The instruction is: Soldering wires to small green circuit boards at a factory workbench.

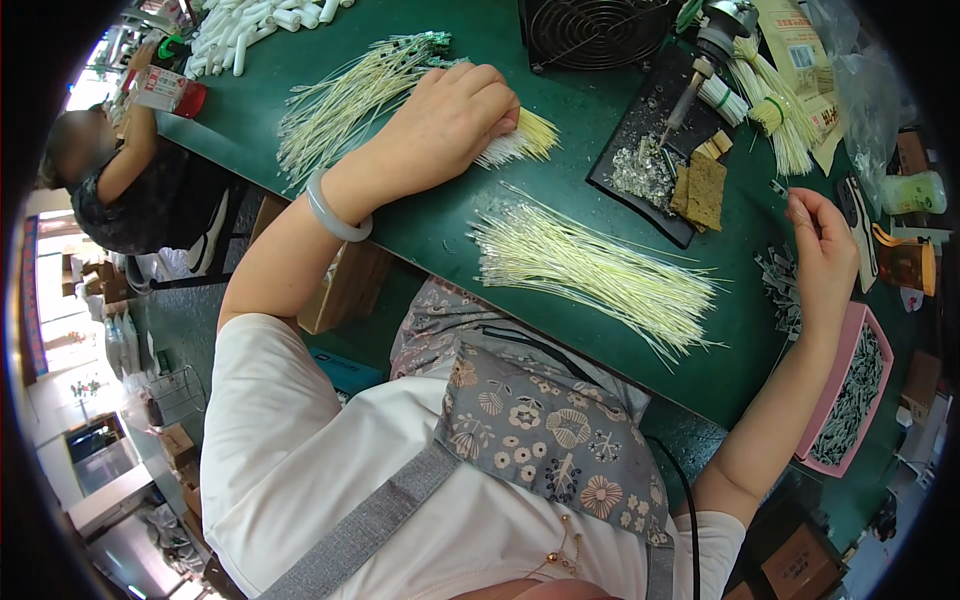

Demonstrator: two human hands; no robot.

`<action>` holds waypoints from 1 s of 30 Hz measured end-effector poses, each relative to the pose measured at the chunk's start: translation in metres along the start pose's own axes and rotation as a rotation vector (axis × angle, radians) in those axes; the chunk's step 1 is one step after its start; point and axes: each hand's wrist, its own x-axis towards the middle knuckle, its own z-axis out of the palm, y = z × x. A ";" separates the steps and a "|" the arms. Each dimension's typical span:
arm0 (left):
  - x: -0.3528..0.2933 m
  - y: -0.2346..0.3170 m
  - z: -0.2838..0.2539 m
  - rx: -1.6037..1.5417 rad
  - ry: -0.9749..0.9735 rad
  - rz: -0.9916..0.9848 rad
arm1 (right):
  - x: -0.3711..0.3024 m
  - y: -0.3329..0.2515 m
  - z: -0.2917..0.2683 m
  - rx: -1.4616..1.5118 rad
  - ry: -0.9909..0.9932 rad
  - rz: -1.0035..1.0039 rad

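Two hands [455, 115] [828, 245] over green tabletop [415, 235] — cluttered workshop [165, 335] beyond.

On our bench [430, 225], the near wires [600, 270] lie before us. The far wires [345, 115] sit beyond, leftward, with tubes [240, 30] behind. A fan [595, 30] stands behind; a slab [625, 130] (sponge [706, 190] on it) lies to its front right. Rightmost, we have loose parts [778, 290], then a box [836, 385] with parts inside.
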 end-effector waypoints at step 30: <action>0.036 0.074 0.000 -0.644 0.076 0.060 | -0.041 -0.084 0.056 0.368 -0.298 -0.124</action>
